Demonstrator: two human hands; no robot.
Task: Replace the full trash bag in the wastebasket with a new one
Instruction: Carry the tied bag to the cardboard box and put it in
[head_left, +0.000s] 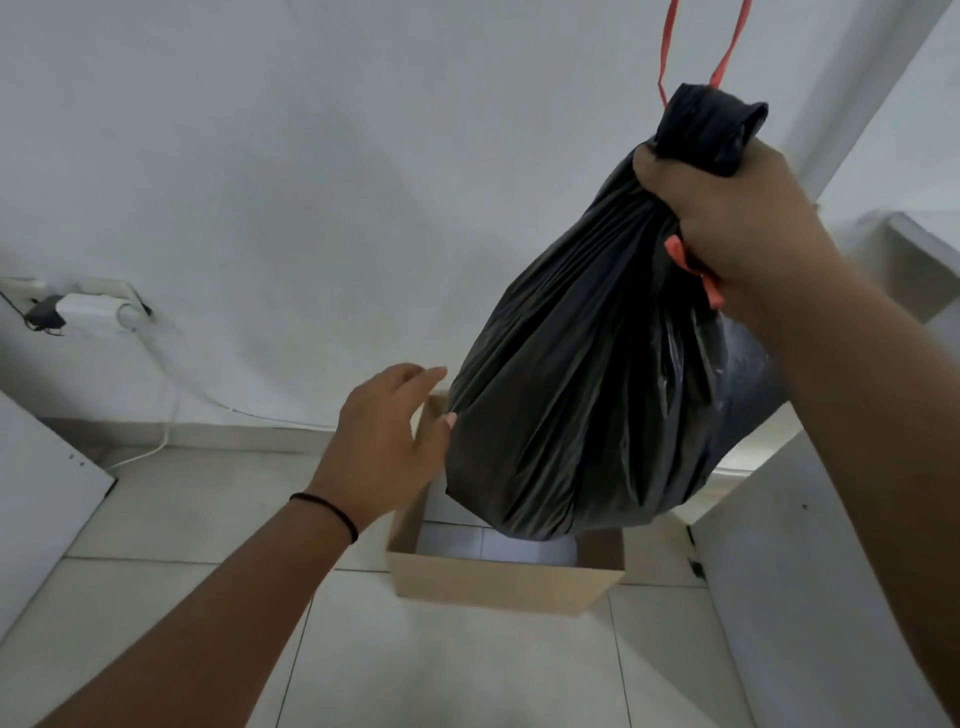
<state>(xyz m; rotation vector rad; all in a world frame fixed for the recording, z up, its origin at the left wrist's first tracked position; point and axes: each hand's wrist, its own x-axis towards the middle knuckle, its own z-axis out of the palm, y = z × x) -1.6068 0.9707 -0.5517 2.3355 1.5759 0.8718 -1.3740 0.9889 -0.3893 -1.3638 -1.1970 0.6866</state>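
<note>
The right hand (737, 228) has its fingers clenched round the gathered neck of the full black trash bag (587, 374), which hangs long-axis vertical below them over the cardboard-box wastebasket (498, 582), while the left hand (389, 447), fingers released, touches the bag's left flank.

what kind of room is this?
Likely a home interior, maybe a utility corner: tiled floor, plain white wall with a plugged-in outlet. A cardboard box serves as wastebasket, with the right hand holding the trash bag above it.
</note>
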